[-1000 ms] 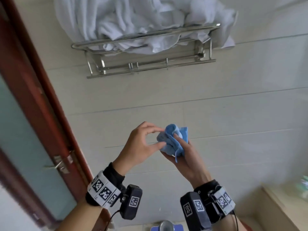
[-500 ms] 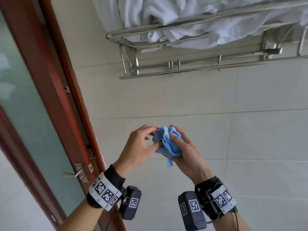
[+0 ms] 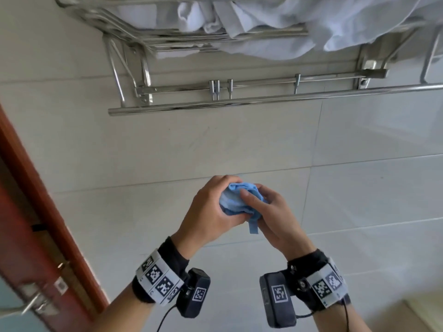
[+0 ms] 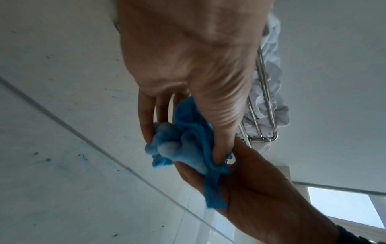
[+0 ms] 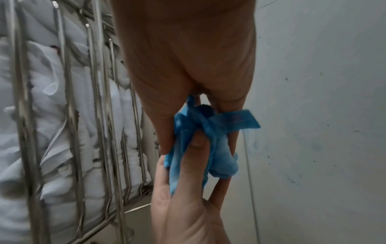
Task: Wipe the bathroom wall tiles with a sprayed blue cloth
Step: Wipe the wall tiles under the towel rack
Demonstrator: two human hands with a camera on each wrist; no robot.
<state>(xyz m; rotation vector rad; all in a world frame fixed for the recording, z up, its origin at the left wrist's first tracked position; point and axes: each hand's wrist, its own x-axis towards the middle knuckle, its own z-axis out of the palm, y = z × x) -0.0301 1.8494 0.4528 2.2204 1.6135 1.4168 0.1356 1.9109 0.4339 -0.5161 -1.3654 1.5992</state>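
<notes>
A bunched blue cloth (image 3: 233, 200) is held between both hands in front of the pale wall tiles (image 3: 215, 144), below the towel rack. My left hand (image 3: 224, 196) wraps it from the left, fingers curled over the top. My right hand (image 3: 255, 200) grips it from the right, thumb pressed on the front. A strip of cloth hangs down between the palms. In the left wrist view the left hand (image 4: 183, 148) pinches the blue cloth (image 4: 188, 148) against the right hand (image 4: 250, 189). In the right wrist view the right hand (image 5: 200, 145) and the left hand (image 5: 183, 206) both clutch the blue cloth (image 5: 217, 153).
A chrome towel rack (image 3: 239, 101) piled with white towels (image 3: 287, 25) juts from the wall just above the hands. A red-brown door frame (image 3: 36, 188) with a metal handle (image 3: 33, 305) runs down the left. A beige ledge (image 3: 426, 310) shows at lower right.
The left hand went from touching the cloth's edge to wrapping round it; the cloth is bunched tighter between both hands. The view has shifted, with the rack now larger and nearer overhead.
</notes>
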